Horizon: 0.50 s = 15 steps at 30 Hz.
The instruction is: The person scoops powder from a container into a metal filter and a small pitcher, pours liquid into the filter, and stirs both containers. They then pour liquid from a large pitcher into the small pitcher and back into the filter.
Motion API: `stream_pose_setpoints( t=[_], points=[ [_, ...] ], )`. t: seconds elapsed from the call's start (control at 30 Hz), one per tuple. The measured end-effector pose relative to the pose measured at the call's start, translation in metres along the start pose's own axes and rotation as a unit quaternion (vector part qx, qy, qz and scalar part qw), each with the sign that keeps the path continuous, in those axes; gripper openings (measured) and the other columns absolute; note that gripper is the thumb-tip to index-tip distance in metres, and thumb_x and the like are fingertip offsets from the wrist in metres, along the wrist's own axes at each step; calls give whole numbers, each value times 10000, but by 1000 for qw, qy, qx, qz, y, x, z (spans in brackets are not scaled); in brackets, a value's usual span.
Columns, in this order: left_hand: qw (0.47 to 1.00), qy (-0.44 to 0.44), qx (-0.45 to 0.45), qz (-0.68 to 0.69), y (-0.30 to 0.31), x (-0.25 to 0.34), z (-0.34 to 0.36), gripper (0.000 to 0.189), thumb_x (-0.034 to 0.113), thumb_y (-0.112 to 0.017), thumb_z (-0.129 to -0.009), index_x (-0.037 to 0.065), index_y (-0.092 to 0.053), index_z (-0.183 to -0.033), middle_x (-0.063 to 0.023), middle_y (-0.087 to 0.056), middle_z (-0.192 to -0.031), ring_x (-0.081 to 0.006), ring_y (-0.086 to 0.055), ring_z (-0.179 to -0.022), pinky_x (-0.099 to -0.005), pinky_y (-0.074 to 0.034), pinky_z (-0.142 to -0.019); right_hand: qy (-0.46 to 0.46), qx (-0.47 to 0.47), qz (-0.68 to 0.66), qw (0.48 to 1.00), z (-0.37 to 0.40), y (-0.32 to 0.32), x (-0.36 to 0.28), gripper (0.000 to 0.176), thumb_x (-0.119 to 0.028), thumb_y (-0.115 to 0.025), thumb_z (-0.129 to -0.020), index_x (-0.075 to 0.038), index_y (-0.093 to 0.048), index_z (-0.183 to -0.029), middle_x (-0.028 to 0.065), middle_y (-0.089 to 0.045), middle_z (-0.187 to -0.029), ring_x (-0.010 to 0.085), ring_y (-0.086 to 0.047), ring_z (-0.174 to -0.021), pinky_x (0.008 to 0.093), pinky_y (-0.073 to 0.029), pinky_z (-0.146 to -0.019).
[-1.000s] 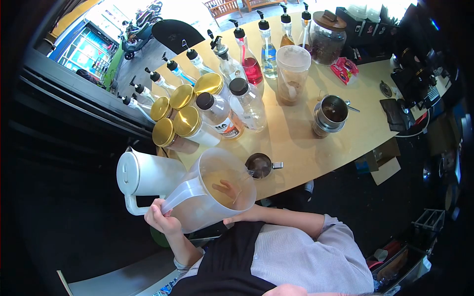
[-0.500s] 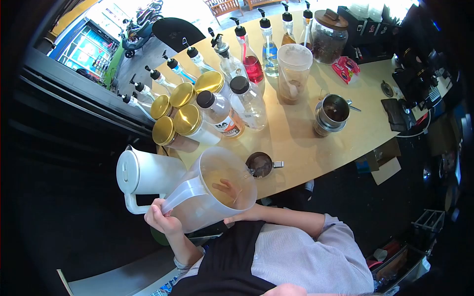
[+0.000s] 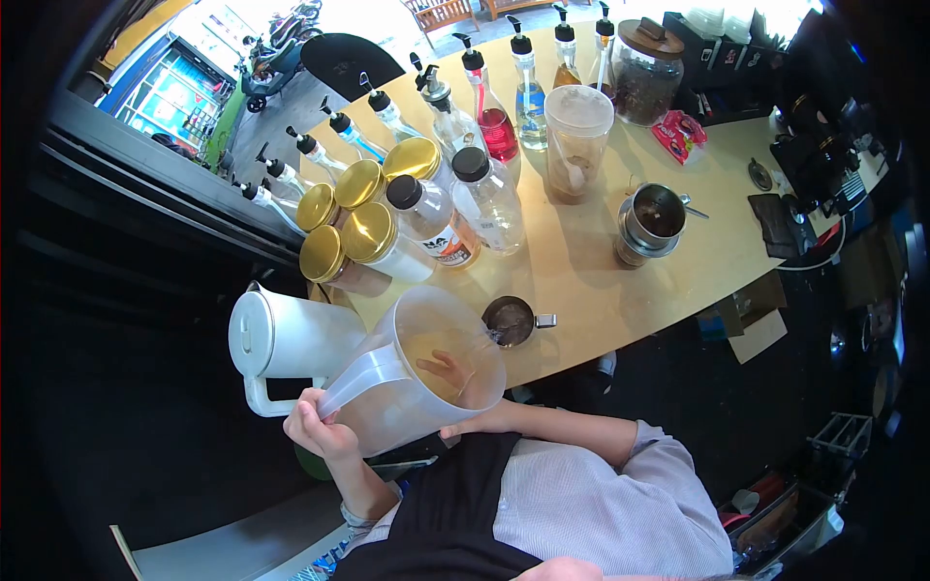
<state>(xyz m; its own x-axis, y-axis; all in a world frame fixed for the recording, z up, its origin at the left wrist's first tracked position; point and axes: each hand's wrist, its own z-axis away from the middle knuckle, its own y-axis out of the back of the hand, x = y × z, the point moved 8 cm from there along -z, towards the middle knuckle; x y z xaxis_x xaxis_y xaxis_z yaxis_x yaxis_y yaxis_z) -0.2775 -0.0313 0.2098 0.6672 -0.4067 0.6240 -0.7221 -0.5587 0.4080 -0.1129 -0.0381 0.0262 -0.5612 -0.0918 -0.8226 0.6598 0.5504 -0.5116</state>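
Observation:
My left hand [image 3: 320, 427] is closed around the handle of a large translucent plastic pitcher [image 3: 387, 421], which is tilted to the right. My right hand [image 3: 477, 420] supports the pitcher's side from below; its fingers show blurred through the wall. A clear stream runs from the pitcher's lip into a small metal cup [image 3: 511, 321] on the table, and liquid shows inside the cup. Close by on the left stands a white lidded jug [image 3: 300, 334]. Just beyond the pitcher are a black-capped bottle with an orange label [image 3: 448, 237] and a clear black-capped bottle [image 3: 496, 208].
Gold-lidded jars [image 3: 370, 232] and several pump bottles [image 3: 494, 131] line the table's far left edge. A metal drip filter [image 3: 657, 215] sits on a glass at right. Behind it stand a tall plastic container [image 3: 578, 145] and a wooden-lidded jar [image 3: 647, 82], with a red packet [image 3: 679, 137] nearby.
The pitcher stays tilted in both hands and the stream keeps running into the metal cup. Hands and pitcher have barely shifted.

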Motion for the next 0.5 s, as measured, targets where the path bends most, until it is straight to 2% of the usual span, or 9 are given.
stream_pose_setpoints(
  t=[0.23, 0.33, 0.4, 0.5],
  points=[
    [1000, -3, 3, -14, -1, 4, -1, 445, 206, -334, -962, 51, -374, -546, -12, -339, -460, -106, -298, -368, -279, -180, -396, -8, 0, -26, 1000, 1, 0, -1, 1208, -286, -876, -701, -57, 6, -1493, 170, -173, -1554, 277, -172, -1445, 463, -232, -1150],
    [1000, -4, 1, -15, -1, 5, -1, 450, 212, -338, -961, 51, -368, -542, -12, -333, -459, -105, -297, -369, -279, -177, -396, -2, -4, 26, 1000, 1, 0, -4, 1206, -284, -874, -704, -57, 9, -1493, 167, -170, -1556, 277, -182, -1442, 462, -234, -1150],
    [1000, -6, 0, -19, -2, 6, -2, 452, 215, -339, -960, 50, -365, -540, -13, -329, -458, -104, -297, -369, -279, -176, -395, -22, 0, -35, 999, 2, -1, -4, 1208, -289, -872, -707, -54, 16, -1492, 169, -167, -1557, 277, -188, -1440, 461, -236, -1148],
    [1000, 1, -2, 0, -3, 7, -2, 455, 219, -337, -960, 49, -364, -539, -13, -327, -459, -104, -295, -368, -277, -173, -396, -22, -2, -29, 999, 1, -1, -5, 1211, -295, -871, -708, -49, 20, -1490, 171, -163, -1557, 278, -188, -1440, 461, -237, -1147]
  ],
)
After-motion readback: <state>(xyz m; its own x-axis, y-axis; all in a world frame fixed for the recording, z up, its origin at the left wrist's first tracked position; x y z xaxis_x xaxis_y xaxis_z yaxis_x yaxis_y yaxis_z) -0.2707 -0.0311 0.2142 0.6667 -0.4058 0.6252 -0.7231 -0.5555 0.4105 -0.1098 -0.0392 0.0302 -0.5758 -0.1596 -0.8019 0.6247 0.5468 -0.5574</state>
